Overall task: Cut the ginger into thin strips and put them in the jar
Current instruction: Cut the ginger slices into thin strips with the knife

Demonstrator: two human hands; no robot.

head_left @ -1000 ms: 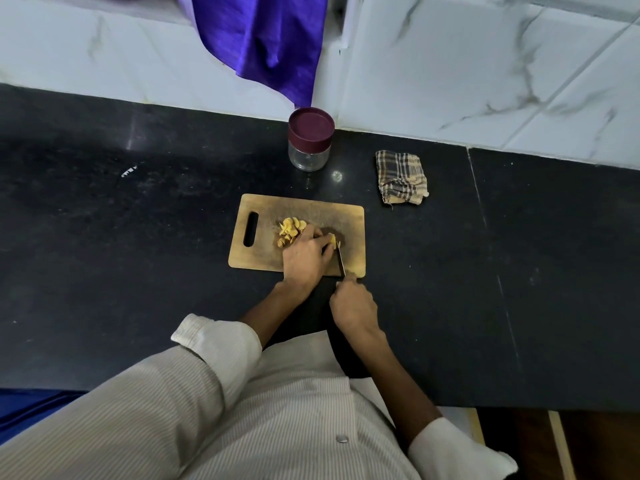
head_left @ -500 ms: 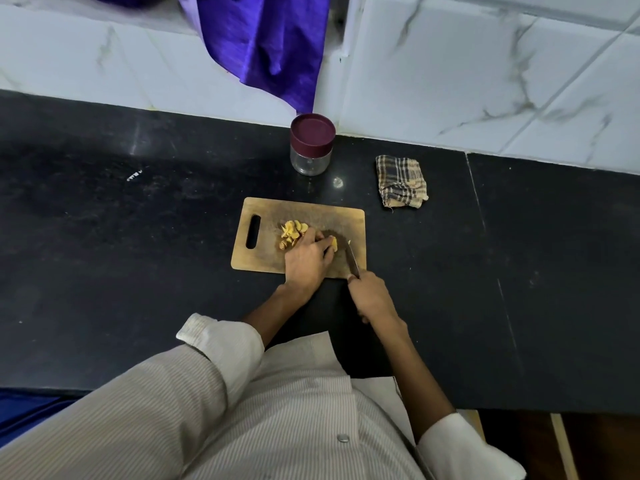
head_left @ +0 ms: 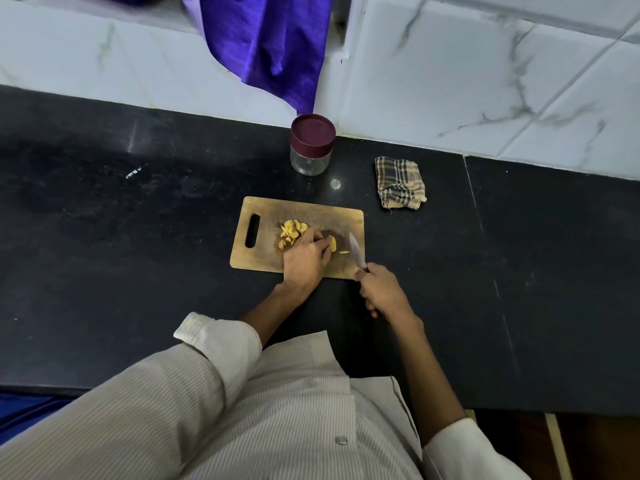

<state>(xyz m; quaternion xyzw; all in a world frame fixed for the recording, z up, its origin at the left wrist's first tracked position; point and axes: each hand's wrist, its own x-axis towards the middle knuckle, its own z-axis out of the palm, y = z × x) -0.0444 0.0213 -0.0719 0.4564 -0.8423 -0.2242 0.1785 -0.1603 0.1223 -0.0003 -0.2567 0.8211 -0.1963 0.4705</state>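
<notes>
A black desk (head_left: 138,271) carries a wooden board (head_left: 263,251) under the left fingers (head_left: 322,242). Beyond those fingers stands a lidded jar (head_left: 312,145); a folded checked cloth (head_left: 400,183) lies beyond the right fingers (head_left: 367,289).
</notes>
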